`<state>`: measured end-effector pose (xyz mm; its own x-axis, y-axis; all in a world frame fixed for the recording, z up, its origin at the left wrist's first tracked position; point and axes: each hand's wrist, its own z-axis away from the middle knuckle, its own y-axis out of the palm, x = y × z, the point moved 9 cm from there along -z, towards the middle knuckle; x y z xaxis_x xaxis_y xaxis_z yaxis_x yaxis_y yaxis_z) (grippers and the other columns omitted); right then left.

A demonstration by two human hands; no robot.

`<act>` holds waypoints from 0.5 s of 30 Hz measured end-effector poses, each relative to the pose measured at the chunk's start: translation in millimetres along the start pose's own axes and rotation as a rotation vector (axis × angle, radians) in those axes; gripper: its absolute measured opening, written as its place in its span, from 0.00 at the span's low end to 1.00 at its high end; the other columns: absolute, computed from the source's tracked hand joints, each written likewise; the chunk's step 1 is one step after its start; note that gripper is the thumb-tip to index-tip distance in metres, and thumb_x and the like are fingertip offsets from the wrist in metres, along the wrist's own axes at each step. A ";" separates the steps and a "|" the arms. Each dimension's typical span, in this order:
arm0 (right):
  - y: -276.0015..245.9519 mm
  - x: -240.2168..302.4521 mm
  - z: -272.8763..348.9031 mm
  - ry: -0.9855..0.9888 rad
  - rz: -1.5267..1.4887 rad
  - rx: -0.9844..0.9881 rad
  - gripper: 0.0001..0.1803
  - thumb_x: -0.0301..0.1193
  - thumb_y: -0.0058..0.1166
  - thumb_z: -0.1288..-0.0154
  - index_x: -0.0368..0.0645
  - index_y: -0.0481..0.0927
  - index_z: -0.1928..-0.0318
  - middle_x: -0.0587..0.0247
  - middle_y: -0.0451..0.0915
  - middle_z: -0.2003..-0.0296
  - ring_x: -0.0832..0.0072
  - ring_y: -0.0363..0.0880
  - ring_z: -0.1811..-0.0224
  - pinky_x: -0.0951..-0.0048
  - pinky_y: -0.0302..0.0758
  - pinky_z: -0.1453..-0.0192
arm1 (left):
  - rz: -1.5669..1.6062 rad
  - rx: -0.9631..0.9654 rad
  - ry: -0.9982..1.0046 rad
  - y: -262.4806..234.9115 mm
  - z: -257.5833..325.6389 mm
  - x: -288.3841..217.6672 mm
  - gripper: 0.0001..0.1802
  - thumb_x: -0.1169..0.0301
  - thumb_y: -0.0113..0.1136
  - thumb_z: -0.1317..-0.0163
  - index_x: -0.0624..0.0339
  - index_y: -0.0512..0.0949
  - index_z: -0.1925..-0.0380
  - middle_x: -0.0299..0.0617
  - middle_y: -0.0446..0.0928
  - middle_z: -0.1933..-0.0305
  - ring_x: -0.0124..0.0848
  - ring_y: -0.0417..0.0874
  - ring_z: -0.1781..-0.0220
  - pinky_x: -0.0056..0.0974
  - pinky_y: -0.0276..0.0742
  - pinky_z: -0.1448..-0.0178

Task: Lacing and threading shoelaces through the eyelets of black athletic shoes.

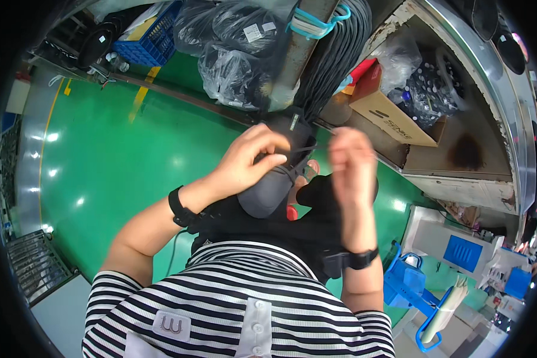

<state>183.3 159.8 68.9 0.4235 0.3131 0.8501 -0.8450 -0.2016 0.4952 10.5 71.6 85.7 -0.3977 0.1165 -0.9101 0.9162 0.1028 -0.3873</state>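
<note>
Both hands work at chest height on a dark grey shoe upper [267, 191]. Left hand [252, 160] curls its fingers on the upper's top edge; right hand [352, 164] pinches a thin black lace [307, 147] stretched between them.

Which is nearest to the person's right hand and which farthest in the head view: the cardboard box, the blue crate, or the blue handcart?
From the right hand:
1. Cardboard box, just up and to its right on the shelf.
2. Blue handcart, lower right on the floor.
3. Blue crate, far up at the upper left, beyond the left hand.
</note>
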 end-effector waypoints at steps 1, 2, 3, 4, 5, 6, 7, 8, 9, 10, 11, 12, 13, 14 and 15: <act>-31.7 24.6 -2.4 -0.094 -0.110 -0.106 0.06 0.26 0.53 0.32 0.35 0.78 0.59 0.63 0.77 0.62 0.85 0.69 0.71 0.86 0.69 0.69 | -0.142 0.021 0.165 7.0 5.2 -14.8 0.04 0.74 0.63 0.42 0.61 0.82 0.67 0.37 0.71 0.68 0.32 0.73 0.61 0.33 0.67 0.55; -53.0 40.9 -3.5 -0.124 -0.272 -0.105 0.08 0.26 0.51 0.31 0.34 0.76 0.55 0.64 0.77 0.64 0.85 0.68 0.72 0.85 0.68 0.70 | -0.186 0.055 0.191 16.5 3.9 -14.7 0.04 0.74 0.64 0.45 0.58 0.83 0.68 0.39 0.70 0.69 0.36 0.72 0.62 0.36 0.68 0.57; -68.1 54.5 -4.4 -0.196 -0.367 -0.038 0.10 0.26 0.50 0.29 0.34 0.74 0.52 0.64 0.76 0.65 0.84 0.68 0.72 0.85 0.67 0.72 | -0.196 0.066 0.180 22.9 2.2 -11.1 0.04 0.74 0.64 0.45 0.58 0.83 0.68 0.39 0.70 0.69 0.36 0.72 0.62 0.36 0.68 0.57; -81.3 45.7 -2.8 -0.164 -0.366 -0.047 0.10 0.27 0.49 0.29 0.34 0.75 0.52 0.64 0.76 0.65 0.84 0.68 0.73 0.85 0.66 0.72 | -0.375 0.130 0.248 38.7 -0.8 -11.7 0.05 0.75 0.63 0.47 0.56 0.83 0.69 0.38 0.70 0.70 0.36 0.72 0.62 0.37 0.67 0.57; -101.8 40.5 -1.4 -0.151 -0.373 -0.130 0.10 0.27 0.49 0.28 0.34 0.75 0.51 0.65 0.76 0.65 0.83 0.67 0.73 0.84 0.65 0.73 | -0.555 0.189 0.322 53.7 -5.3 -9.6 0.07 0.76 0.62 0.49 0.54 0.84 0.70 0.38 0.70 0.70 0.36 0.72 0.62 0.38 0.66 0.57; -112.3 32.9 1.6 -0.136 -0.361 -0.142 0.10 0.28 0.49 0.28 0.35 0.75 0.51 0.65 0.77 0.65 0.83 0.67 0.74 0.84 0.65 0.73 | -0.650 0.236 0.336 66.8 -9.8 -4.1 0.06 0.75 0.62 0.55 0.53 0.83 0.75 0.37 0.70 0.71 0.36 0.71 0.60 0.41 0.64 0.56; -111.6 20.1 3.1 -0.113 -0.352 -0.100 0.10 0.28 0.48 0.28 0.35 0.75 0.51 0.65 0.77 0.66 0.83 0.67 0.74 0.84 0.65 0.73 | -0.653 0.229 0.341 74.0 -16.8 0.3 0.06 0.75 0.62 0.55 0.53 0.83 0.75 0.37 0.70 0.71 0.36 0.71 0.60 0.41 0.64 0.56; -114.9 12.6 5.6 -0.104 -0.339 -0.108 0.10 0.28 0.48 0.27 0.36 0.76 0.51 0.66 0.77 0.66 0.83 0.67 0.74 0.84 0.64 0.73 | -0.700 0.310 0.313 84.7 -21.4 10.1 0.04 0.74 0.63 0.57 0.53 0.82 0.78 0.36 0.69 0.72 0.36 0.71 0.60 0.41 0.62 0.57; -114.0 6.1 8.3 -0.132 -0.341 -0.123 0.10 0.28 0.49 0.28 0.36 0.76 0.52 0.66 0.78 0.67 0.84 0.67 0.74 0.84 0.64 0.73 | -0.706 0.395 0.322 96.6 -23.2 15.9 0.02 0.72 0.64 0.58 0.52 0.82 0.81 0.36 0.69 0.72 0.36 0.71 0.59 0.41 0.61 0.57; -114.6 -3.3 9.2 -0.100 -0.332 -0.182 0.10 0.28 0.49 0.28 0.36 0.76 0.52 0.65 0.78 0.67 0.84 0.67 0.74 0.84 0.64 0.73 | -0.685 0.426 0.306 100.2 -26.7 21.0 0.03 0.70 0.65 0.60 0.52 0.79 0.85 0.34 0.69 0.72 0.36 0.71 0.58 0.42 0.60 0.58; -106.4 -2.3 9.5 -0.137 -0.342 -0.137 0.10 0.28 0.50 0.28 0.36 0.76 0.52 0.65 0.78 0.68 0.84 0.67 0.75 0.84 0.64 0.72 | -0.741 0.436 0.261 100.9 -29.6 27.0 0.03 0.70 0.65 0.60 0.52 0.79 0.85 0.34 0.69 0.72 0.36 0.71 0.58 0.42 0.60 0.58; -102.4 -7.2 9.9 -0.112 -0.325 -0.166 0.10 0.28 0.50 0.28 0.36 0.76 0.51 0.65 0.79 0.68 0.84 0.67 0.75 0.83 0.64 0.73 | -0.735 0.490 0.257 104.2 -29.9 28.6 0.03 0.71 0.65 0.59 0.51 0.79 0.85 0.34 0.69 0.72 0.35 0.70 0.58 0.42 0.60 0.57; -99.4 -12.0 9.8 -0.054 -0.303 -0.184 0.11 0.28 0.50 0.29 0.35 0.76 0.51 0.65 0.78 0.68 0.84 0.67 0.75 0.82 0.64 0.73 | -0.698 0.491 0.322 101.2 -29.6 19.4 0.02 0.71 0.64 0.59 0.51 0.80 0.85 0.34 0.69 0.72 0.35 0.70 0.58 0.42 0.59 0.57; -95.0 -9.4 10.3 -0.048 -0.282 -0.140 0.11 0.28 0.50 0.29 0.35 0.76 0.51 0.65 0.78 0.68 0.84 0.67 0.76 0.82 0.64 0.73 | -0.739 0.533 0.321 99.3 -28.8 16.2 0.02 0.71 0.64 0.59 0.50 0.80 0.84 0.32 0.69 0.71 0.34 0.70 0.58 0.41 0.59 0.55; -94.7 -10.8 10.8 -0.007 -0.246 -0.114 0.11 0.28 0.50 0.29 0.35 0.76 0.51 0.65 0.78 0.69 0.83 0.67 0.76 0.82 0.63 0.74 | -0.764 0.579 0.272 92.5 -29.9 14.1 0.02 0.71 0.64 0.59 0.50 0.80 0.84 0.32 0.69 0.71 0.34 0.70 0.58 0.41 0.59 0.55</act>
<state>262.3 165.5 14.7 0.6229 0.3328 0.7080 -0.7474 -0.0144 0.6642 88.2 112.3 41.5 -0.8220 0.4496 -0.3496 0.2632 -0.2444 -0.9332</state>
